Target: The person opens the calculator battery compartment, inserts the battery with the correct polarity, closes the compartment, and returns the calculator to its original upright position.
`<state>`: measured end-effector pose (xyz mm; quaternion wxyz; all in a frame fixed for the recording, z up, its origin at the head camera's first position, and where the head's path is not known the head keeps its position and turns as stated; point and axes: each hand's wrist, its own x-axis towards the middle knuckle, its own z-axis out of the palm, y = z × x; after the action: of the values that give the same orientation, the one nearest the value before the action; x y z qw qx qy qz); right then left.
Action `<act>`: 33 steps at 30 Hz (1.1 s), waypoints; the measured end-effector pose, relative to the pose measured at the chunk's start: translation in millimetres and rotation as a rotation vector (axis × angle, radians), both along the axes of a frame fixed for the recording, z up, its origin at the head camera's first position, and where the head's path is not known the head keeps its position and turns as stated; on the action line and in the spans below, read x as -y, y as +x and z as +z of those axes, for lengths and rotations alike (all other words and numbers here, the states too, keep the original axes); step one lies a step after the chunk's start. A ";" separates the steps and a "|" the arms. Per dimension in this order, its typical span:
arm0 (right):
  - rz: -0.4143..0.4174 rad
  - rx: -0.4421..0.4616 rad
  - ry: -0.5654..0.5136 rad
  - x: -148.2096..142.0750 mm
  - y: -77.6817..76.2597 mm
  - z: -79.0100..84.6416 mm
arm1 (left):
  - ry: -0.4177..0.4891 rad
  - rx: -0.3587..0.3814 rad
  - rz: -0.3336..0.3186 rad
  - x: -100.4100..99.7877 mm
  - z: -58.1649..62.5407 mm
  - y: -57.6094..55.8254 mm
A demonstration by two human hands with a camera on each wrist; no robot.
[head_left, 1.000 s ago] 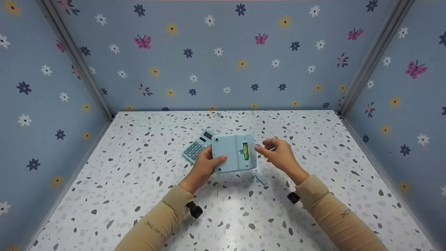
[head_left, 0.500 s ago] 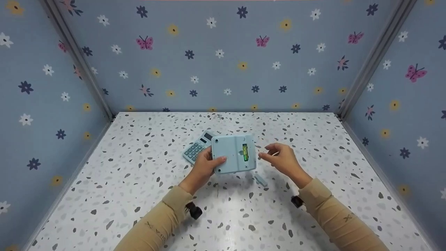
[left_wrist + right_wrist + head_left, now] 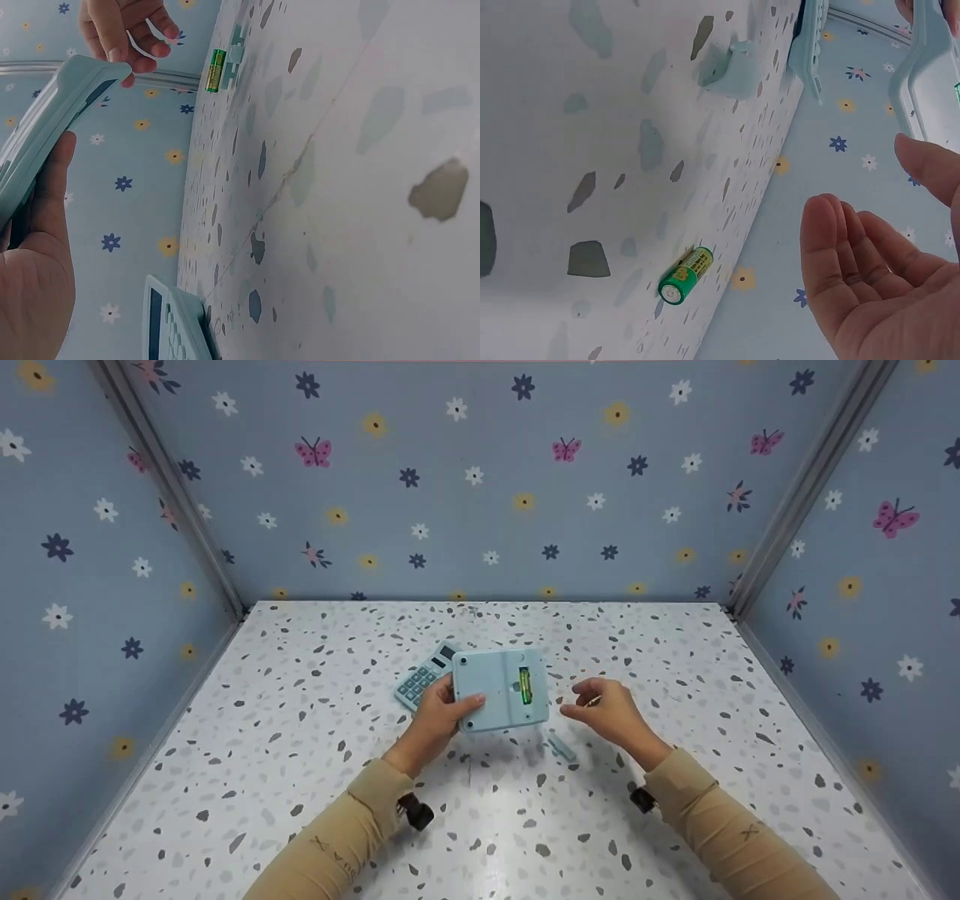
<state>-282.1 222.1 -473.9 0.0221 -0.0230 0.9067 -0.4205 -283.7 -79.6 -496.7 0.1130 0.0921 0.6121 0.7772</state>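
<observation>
Head view: the left hand [image 3: 436, 711] grips the upturned calculator [image 3: 486, 682], its slotted battery [image 3: 526, 685] parallel to the edge nearer the right hand [image 3: 611, 711], which hovers just beside, empty, fingers loosely curved.

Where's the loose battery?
In the right wrist view, the loose battery lies on the table, in the picture left of the right hand and below the small blue cover.

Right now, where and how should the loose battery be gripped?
Likely best: pinch the loose battery across its middle, from above, with the empty right hand; it lies on its side on the tabletop, a slim exposed cylinder.
</observation>
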 end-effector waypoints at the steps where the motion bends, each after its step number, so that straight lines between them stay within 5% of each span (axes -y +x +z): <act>1: 0.003 0.005 0.008 0.4 0.0 -0.9 | -0.003 0.002 0.002 0.1 -0.3 -0.2; 33: 0.071 0.202 0.192 13.3 4.1 -28.1 | 0.008 0.008 0.021 0.3 -0.6 1.9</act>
<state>-278.0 208.7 -502.0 0.1299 -0.0103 0.9346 -0.3311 -281.8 -79.9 -497.3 0.1068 0.0831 0.6095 0.7811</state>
